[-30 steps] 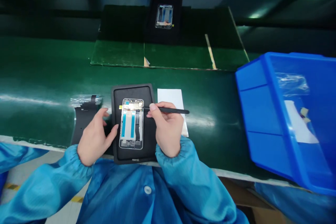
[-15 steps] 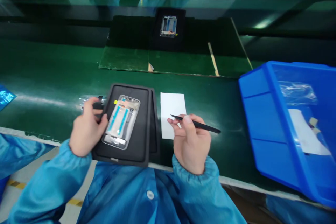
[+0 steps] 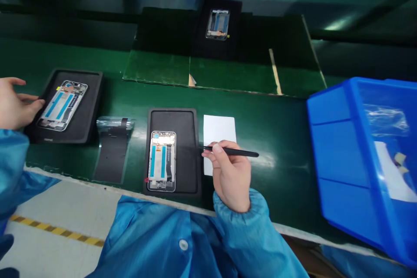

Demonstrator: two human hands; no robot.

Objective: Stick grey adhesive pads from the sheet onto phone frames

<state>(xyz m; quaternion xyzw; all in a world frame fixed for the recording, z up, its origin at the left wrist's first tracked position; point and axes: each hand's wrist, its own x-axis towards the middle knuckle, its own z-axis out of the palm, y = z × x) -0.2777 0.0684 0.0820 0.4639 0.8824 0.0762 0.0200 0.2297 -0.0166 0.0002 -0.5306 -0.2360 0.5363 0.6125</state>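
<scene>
At the far left, my left hand grips the left edge of a black tray, its thumb over the rim. On this tray lies an opened phone with blue strips and a yellow tab. My right hand pinches black tweezers, whose tip points left over a white sheet of paper. Directly in front of me, a second black tray carries another opened phone with blue strips and a red tab at its lower left corner.
Between the trays lies a dark film sheet with a clear, curled top. A blue bin on the right holds clear plastic and white paper. Farther back, another phone sits in a black tray on a raised green board.
My left hand has moved the upper tray with its phone off to the left, uncovering the second tray and phone. My right hand stays near the paper, tweezers turned closer to level.
</scene>
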